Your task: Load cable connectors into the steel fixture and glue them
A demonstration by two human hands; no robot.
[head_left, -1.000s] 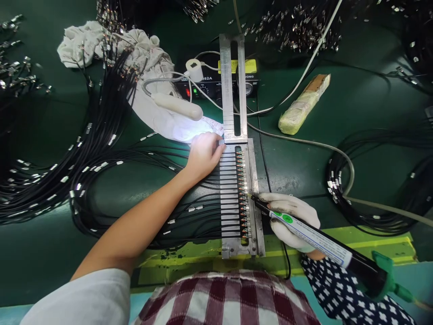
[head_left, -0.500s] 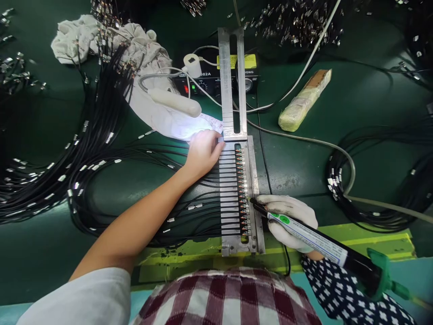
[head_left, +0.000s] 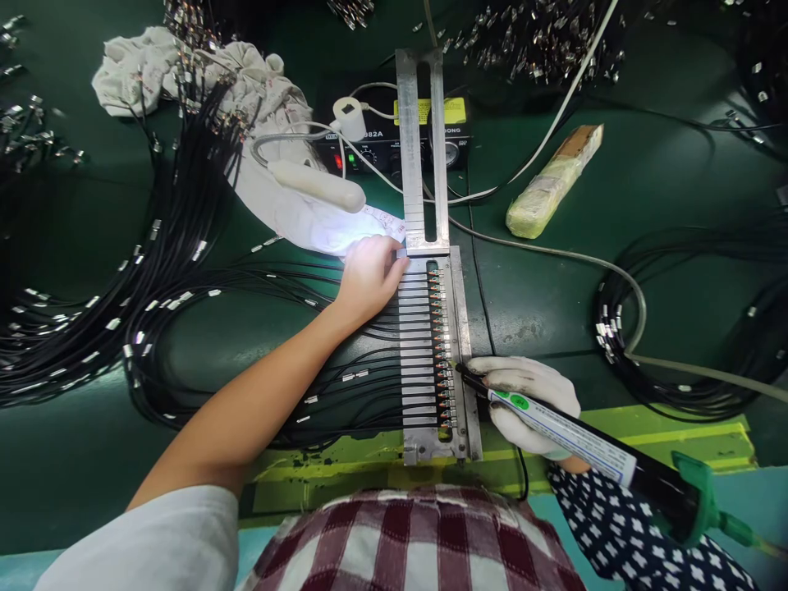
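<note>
Syringe [head_left: 579, 439], clasped in gloved right hand [head_left: 534, 398], left hand [head_left: 369, 277] touching jig [head_left: 457, 295]

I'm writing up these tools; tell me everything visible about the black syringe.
The black syringe has a dark tapered tip, two round green stickers, a white printed label and a green end cap leading to a thin tube. It looks plastic. Gripped in the gloved right hand, it slants with its tip toward the connectors in the metal fixture; whether it touches them cannot be told.
</note>
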